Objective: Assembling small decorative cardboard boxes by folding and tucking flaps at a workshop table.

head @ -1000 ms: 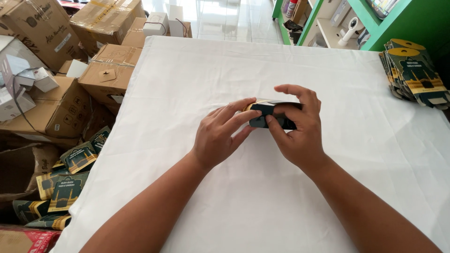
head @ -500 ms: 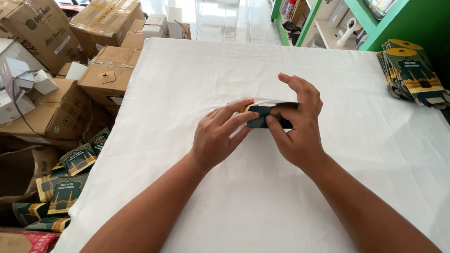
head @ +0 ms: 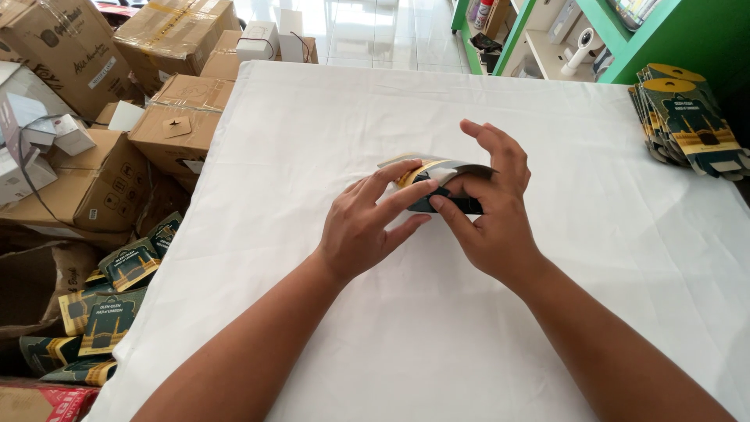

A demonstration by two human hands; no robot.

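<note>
Head view: both hands meet at the middle of the white-covered table (head: pixel 328 117), the left hand (head: pixel 363 227) pressing its fingers onto a small dark green and gold carton (head: pixel 437 176). The right hand (head: pixel 488 207) pinches that carton with thumb underneath, upper fingers spread loose. A stack of flat cartons (head: pixel 687 117) sits at the table's far right edge, cardboard boxes (head: pixel 101 172) on the left.

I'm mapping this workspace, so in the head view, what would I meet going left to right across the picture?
Cardboard boxes → dark green-and-gold flat packs on the floor → left hand → dark green-and-gold pack held by both hands → right hand → stack of matching packs at the white table's right edge.
</note>
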